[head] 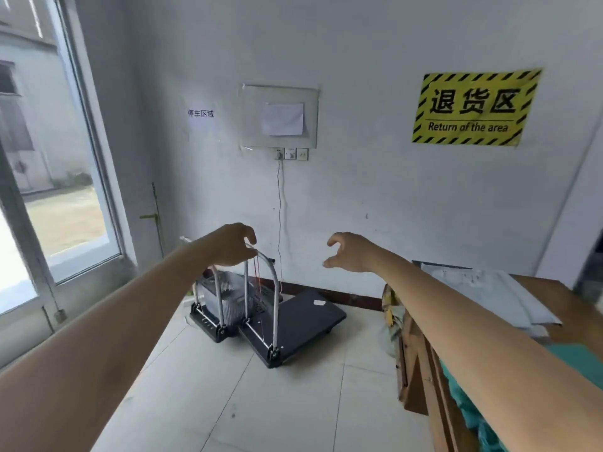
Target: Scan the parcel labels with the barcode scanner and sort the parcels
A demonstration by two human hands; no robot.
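Note:
Both my arms stretch forward over the tiled floor. My left hand (233, 244) has loosely curled fingers and holds nothing; it overlaps the view of a trolley handle behind it. My right hand (350, 252) is also loosely curled, thumb and fingers apart, with nothing in it. Grey-white plastic mailer parcels (489, 288) lie on a brown surface (538, 287) at the right, beyond my right forearm. No barcode scanner is in view.
A black platform trolley (303, 318) stands against the wall, and a second one beside it carries a silver-grey box (225, 295). A yellow "Return of the area" sign (473, 107) hangs on the wall. Glass door (49, 190) at left. Teal material (580, 357) lies at right.

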